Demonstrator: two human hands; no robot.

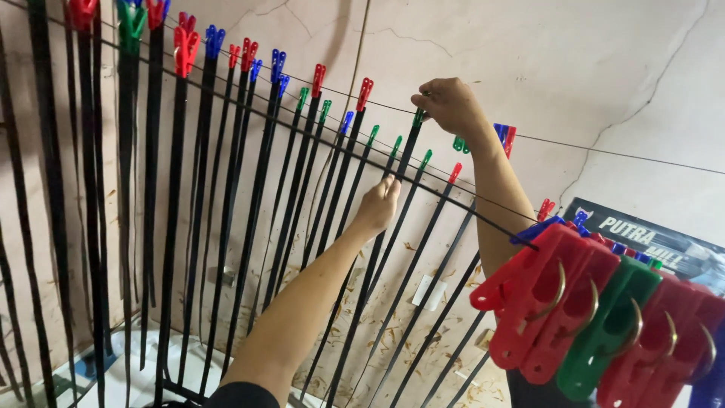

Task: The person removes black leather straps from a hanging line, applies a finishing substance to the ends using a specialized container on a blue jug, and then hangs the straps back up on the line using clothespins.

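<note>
Head view: the right hand (451, 104) reaches up to the upper wire (604, 149), its grip clenched on a green clothespin (418, 116) at the top of a black strip (393, 189); the fingers hide how the peg bites. That strip hangs slanting down and leftward from the right grip, passing beside the left hand (377, 205). The left hand sits below and left of the right one, fingers curled against the same black strip partway down; whether its grip is fully clenched around it or only pressing it, I cannot tell. Left of both hands, a long row of black strips (249, 189) hangs from red, blue and green pegs (245, 54). Right of and below the right grip, a cluster of large red and green clothespins (596, 317) hangs on the lower wire (483, 219), close to the camera. Behind everything stands a cracked plaster wall (574, 68).
</note>
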